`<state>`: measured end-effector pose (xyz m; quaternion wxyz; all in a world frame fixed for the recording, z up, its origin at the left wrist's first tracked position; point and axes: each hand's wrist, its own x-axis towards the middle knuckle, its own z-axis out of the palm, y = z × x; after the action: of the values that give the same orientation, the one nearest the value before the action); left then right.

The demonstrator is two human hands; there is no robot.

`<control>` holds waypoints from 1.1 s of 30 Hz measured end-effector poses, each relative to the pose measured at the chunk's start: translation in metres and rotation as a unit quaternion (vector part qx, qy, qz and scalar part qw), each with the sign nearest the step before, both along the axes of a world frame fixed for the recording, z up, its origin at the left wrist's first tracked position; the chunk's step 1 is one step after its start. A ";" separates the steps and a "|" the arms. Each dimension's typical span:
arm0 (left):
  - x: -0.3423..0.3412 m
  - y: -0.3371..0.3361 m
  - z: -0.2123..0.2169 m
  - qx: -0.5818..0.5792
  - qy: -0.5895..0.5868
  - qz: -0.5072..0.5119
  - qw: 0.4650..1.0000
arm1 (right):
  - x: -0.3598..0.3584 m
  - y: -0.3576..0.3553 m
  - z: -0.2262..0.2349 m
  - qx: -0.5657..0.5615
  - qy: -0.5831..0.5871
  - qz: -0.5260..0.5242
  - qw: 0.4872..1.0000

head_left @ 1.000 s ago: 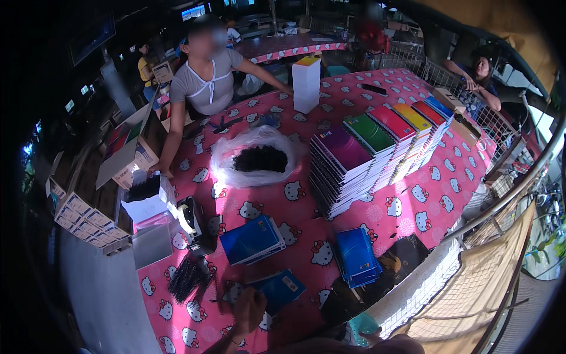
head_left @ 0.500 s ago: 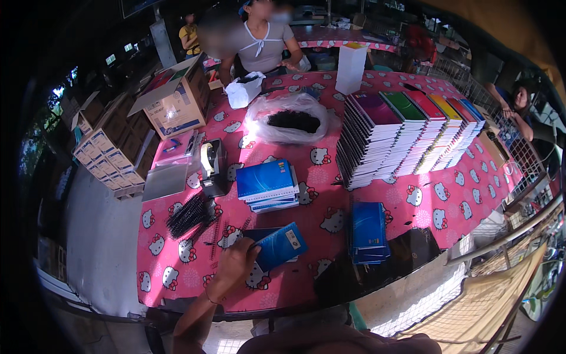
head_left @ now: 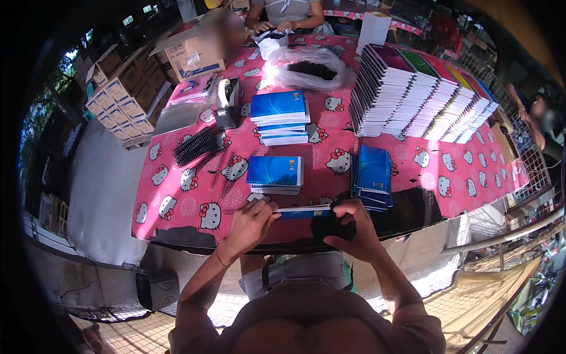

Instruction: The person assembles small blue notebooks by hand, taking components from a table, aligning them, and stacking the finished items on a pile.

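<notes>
A blue-covered notebook [head_left: 302, 213] is held edge-on above the near edge of the table, its page edges facing up. My left hand [head_left: 249, 225] pinches its left end between thumb and fingers. At its right end is my right hand [head_left: 355, 229], fingers bent and thumb held apart, with the fingertips at or close to the notebook's corner. Just beyond lies a short pile of blue notebooks [head_left: 273, 171]. Farther back stands a taller stack of blue notebooks [head_left: 278, 107]. Another blue pile with black spiral binding [head_left: 374, 170] lies to the right.
Black spiral coils [head_left: 196, 146] lie at left near a tape dispenser [head_left: 227, 106]. Tall stacks of coloured spiral notebooks [head_left: 386, 97] stand at right. A plastic bag of black coils [head_left: 277, 68] is at the back, near another person's hands [head_left: 277, 26]. Cartons [head_left: 121, 100] stand left.
The view has tipped downward. My left hand has brought the notebook nearer and turned it from cover-up to edge-on. My right hand has come into view at its right end.
</notes>
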<state>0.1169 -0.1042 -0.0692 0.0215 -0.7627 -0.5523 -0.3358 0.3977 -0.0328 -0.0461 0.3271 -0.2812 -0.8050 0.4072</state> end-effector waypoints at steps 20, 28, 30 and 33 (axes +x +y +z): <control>-0.035 -0.018 0.005 -0.014 0.003 0.026 1.000 | -0.090 0.014 -0.083 -0.165 0.040 0.021 0.985; -0.031 -0.012 -0.004 -0.031 0.040 0.058 0.997 | -0.091 0.022 -0.085 -0.118 0.034 0.041 0.992; -0.020 -0.015 -0.002 -0.019 0.074 0.092 0.993 | -0.091 0.020 -0.082 -0.106 0.019 0.040 0.993; -0.015 -0.013 -0.005 -0.002 0.075 0.116 0.990 | -0.095 0.018 -0.082 -0.157 0.064 0.045 0.985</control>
<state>0.1019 -0.1176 -0.0740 0.1005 -0.7163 -0.6347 -0.2721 0.3026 -0.0144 -0.1283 0.3109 -0.2665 -0.7204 0.5597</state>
